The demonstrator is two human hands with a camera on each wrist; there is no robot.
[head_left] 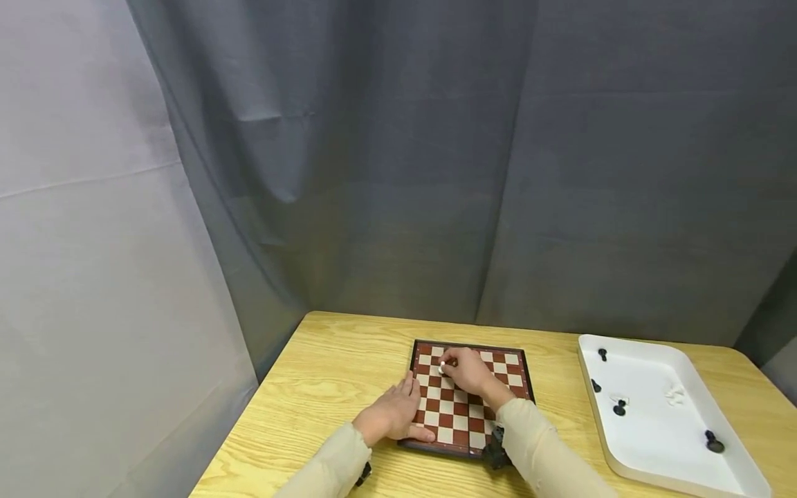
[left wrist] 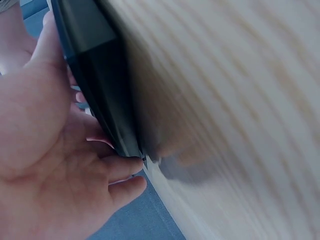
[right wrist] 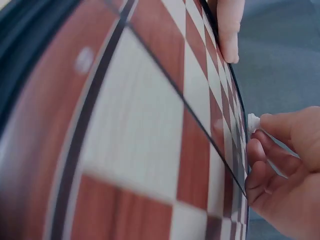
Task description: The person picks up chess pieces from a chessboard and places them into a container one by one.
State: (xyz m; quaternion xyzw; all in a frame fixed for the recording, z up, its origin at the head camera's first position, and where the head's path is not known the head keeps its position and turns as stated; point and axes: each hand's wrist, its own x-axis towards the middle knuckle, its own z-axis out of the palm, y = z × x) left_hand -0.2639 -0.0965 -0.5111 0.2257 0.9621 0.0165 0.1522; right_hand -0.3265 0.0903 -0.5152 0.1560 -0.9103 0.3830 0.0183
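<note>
A red-and-white chessboard (head_left: 445,407) with a dark rim lies on the wooden table. My right hand (head_left: 468,371) is over its far left part and pinches a small white chess piece (head_left: 441,368). In the right wrist view the white piece (right wrist: 253,123) shows between thumb and fingertips, at the board's surface; its exact kind is hidden. My left hand (head_left: 395,411) rests along the board's left edge, thumb over the near left corner. The left wrist view shows this hand (left wrist: 65,150) with fingers against the board's dark side (left wrist: 100,75).
To the right stands a white tray (head_left: 660,443) with several black chess pieces (head_left: 714,441) and a cluster of white pieces (head_left: 675,395) in it. A grey curtain (head_left: 398,173) hangs behind the table (head_left: 336,373), with a pale cloth (head_left: 106,242) at the left.
</note>
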